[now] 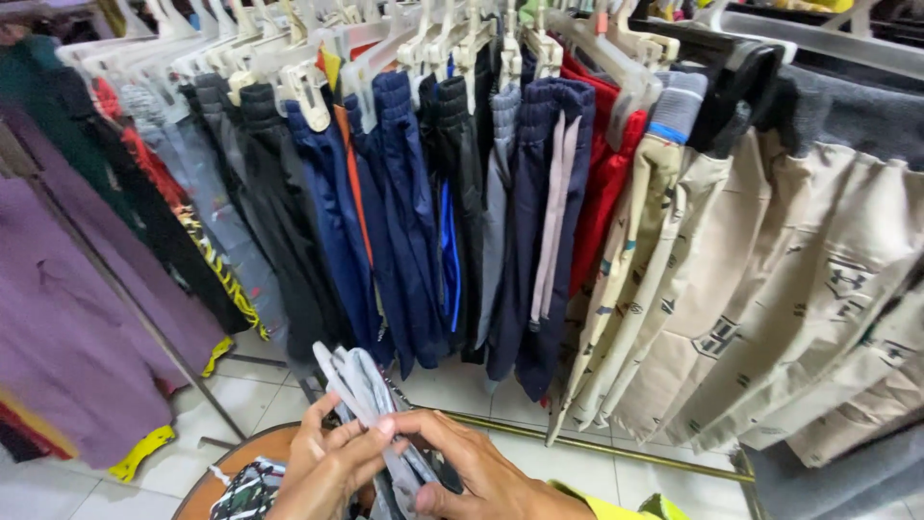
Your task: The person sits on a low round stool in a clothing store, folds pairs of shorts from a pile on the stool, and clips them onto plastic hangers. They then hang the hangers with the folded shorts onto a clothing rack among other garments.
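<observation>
My left hand (pixel 332 467) and my right hand (pixel 472 472) meet at the bottom middle of the head view, both gripping a bunch of grey-white plastic clip hangers (pixel 358 390) that sticks up between the fingers. A yellow sleeve cuff (pixel 616 506) shows at my right wrist. Just below my left hand lies a folded camouflage-patterned cloth (pixel 248 489).
A curved rail holds several pairs of shorts on clip hangers: navy (pixel 534 231), black (pixel 279 212), red (pixel 606 183) and beige printed (pixel 760 318). Purple garments (pixel 67 327) hang at left. A round brown stool edge (pixel 217 472) and a white tiled floor (pixel 577 472) lie below.
</observation>
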